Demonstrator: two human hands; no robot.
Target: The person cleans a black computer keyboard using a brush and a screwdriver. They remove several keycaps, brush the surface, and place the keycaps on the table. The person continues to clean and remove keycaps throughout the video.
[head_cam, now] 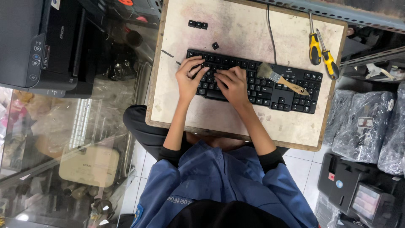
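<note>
Head view. Your left hand (188,78) and right hand (232,84) both rest on the left half of the black keyboard (270,86), which lies slightly askew across the middle of the worn wooden desk (236,114). The fingers (195,64) of your left hand are curled down onto the upper key rows, and those of your right hand are bent together over the keys just beside them; whether either hand pinches a single keycap cannot be told, since the fingertips hide the spot.

Judged from the layout, the work is at an early to middle stage. A short row of detached keycaps (198,24) sits near the far edge of the desk, well apart from the keyboard, and one loose keycap (215,45) lies just above its top edge. Most keys appear in place, so much of the board seems untouched.

A paintbrush (280,78) with a wooden handle lies diagonally on the keyboard's right half, held by neither hand. Two yellow-handled screwdrivers (321,52) lie side by side at the desk's far right corner, unused. The keyboard cable (270,29) runs off the far edge.
</note>
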